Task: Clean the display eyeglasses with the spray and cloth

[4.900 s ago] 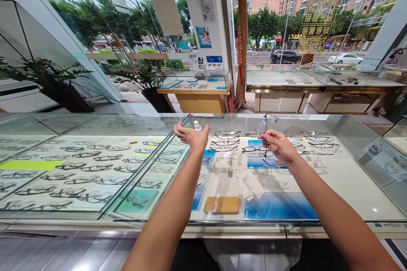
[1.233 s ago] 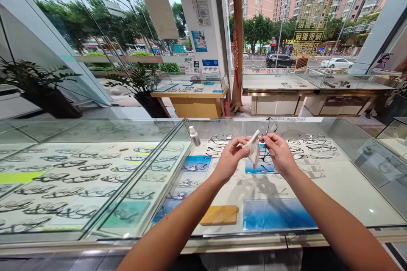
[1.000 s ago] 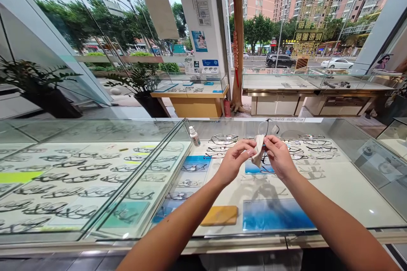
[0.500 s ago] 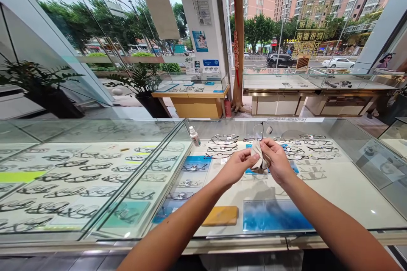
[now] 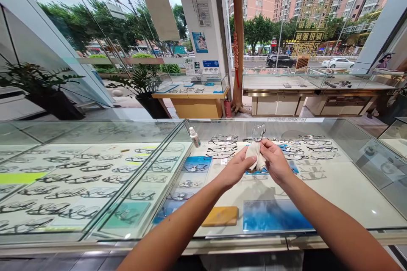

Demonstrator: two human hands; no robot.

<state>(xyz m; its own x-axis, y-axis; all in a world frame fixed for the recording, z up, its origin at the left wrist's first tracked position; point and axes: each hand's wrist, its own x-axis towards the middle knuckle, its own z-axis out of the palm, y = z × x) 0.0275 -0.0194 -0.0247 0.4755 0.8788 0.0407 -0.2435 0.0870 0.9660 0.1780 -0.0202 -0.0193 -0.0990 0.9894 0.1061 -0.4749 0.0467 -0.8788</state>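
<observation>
Above the glass counter, my left hand [image 5: 239,167] is closed on a pale beige cleaning cloth [image 5: 253,155], thumb pressed on top. The cloth wraps part of a pair of eyeglasses [image 5: 258,131], whose one lens and thin dark rim stick up beyond my fingers. My right hand [image 5: 276,160] pinches the eyeglasses at the cloth's right edge; its fingertips partly cover the frame. The other lens is hidden by the cloth. A small white spray bottle [image 5: 195,137] stands on the counter to the left of my hands.
Rows of eyeglass frames lie inside the glass display case [image 5: 365,197] under my hands and in the left case [image 5: 79,237]. A tan-yellow case [image 5: 220,216] and a blue sheet [image 5: 276,216] lie near the front. Farther off stand more showcases [image 5: 280,80], a wooden post [image 5: 238,51] and potted plants [image 5: 143,80].
The eyeglasses have turned, so the upper lens now faces me more squarely. The cloth has shifted and bunched slightly left between my hands. Both hands stay in nearly the same place.
</observation>
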